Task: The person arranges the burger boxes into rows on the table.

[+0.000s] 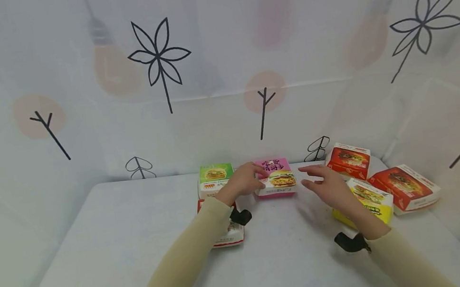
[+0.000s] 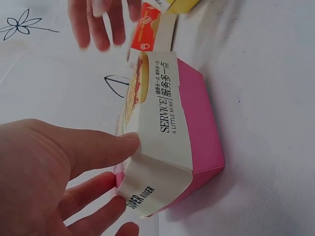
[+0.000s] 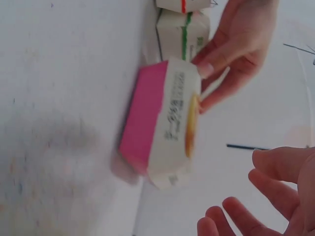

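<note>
A pink and white paper burger box (image 1: pixel 280 183) sits at the back middle of the table, its burger picture facing up. My left hand (image 1: pixel 243 180) is at its left end. In the left wrist view the thumb lies along the box's white upper edge and the loosely bent fingers touch its end, without wrapping round it. To the right of the pink box, my right hand (image 1: pixel 332 186) hovers apart from it with spread fingers and nothing in them; the right wrist view shows a gap between those fingers (image 3: pixel 280 172) and the box.
Left of the pink box stands a green and white burger box (image 1: pixel 217 176), with a red and white one (image 1: pixel 230 236) in front, partly behind my left forearm. At right lie a yellow box (image 1: pixel 376 199) and two red boxes (image 1: pixel 350 160). A patterned cloth (image 1: pixel 219 125) hangs behind.
</note>
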### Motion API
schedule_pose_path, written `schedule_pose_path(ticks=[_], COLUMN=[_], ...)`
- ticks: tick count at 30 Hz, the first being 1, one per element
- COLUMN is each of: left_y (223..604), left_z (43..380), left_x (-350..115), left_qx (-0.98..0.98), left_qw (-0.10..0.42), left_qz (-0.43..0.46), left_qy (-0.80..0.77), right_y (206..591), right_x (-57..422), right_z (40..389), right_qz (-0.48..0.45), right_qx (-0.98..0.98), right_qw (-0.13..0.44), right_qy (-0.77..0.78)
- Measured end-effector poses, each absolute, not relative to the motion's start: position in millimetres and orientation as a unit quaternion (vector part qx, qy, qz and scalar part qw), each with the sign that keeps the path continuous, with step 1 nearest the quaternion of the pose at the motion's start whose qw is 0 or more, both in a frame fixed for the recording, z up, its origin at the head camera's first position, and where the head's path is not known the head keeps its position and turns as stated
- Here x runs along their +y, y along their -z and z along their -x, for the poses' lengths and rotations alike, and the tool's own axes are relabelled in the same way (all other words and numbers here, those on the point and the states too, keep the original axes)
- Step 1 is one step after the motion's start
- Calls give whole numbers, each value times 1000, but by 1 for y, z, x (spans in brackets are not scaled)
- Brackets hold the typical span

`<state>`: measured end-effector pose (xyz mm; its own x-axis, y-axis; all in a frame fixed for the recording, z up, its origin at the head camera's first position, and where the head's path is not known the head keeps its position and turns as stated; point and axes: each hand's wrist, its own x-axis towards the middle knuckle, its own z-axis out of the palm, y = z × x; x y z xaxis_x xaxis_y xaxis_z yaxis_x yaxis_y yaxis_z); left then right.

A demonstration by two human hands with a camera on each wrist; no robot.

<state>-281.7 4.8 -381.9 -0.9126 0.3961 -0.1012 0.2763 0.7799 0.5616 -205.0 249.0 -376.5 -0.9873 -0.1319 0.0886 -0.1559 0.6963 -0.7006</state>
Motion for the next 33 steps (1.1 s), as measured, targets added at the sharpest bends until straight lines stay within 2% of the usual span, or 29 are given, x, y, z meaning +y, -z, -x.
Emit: schedule_pose_path(ticks=[7,14,19,29,33], left_y=[384,383,380,384,384], left_z=[283,283,280,280,279], left_x=[5,7,8,12,14], left_qx=[937,942,942,952,954], left_qw=[105,109,116,101,99], left_qz=[-179,-179,-180,-189,-184], left_qy=[-283,-264,-257,-219,-215], right_y=[360,361,361,372,381], right_x=[290,347,381,403,405], right_z=[188,177,169,160,162], right_qz=[-49,-2,13,-14,-19], right_qx=[-932,-949,-957,-971,-975], right_qw=[18,29,-7,-49,-50], right_qy=[-358,-315,-290,-235,-216])
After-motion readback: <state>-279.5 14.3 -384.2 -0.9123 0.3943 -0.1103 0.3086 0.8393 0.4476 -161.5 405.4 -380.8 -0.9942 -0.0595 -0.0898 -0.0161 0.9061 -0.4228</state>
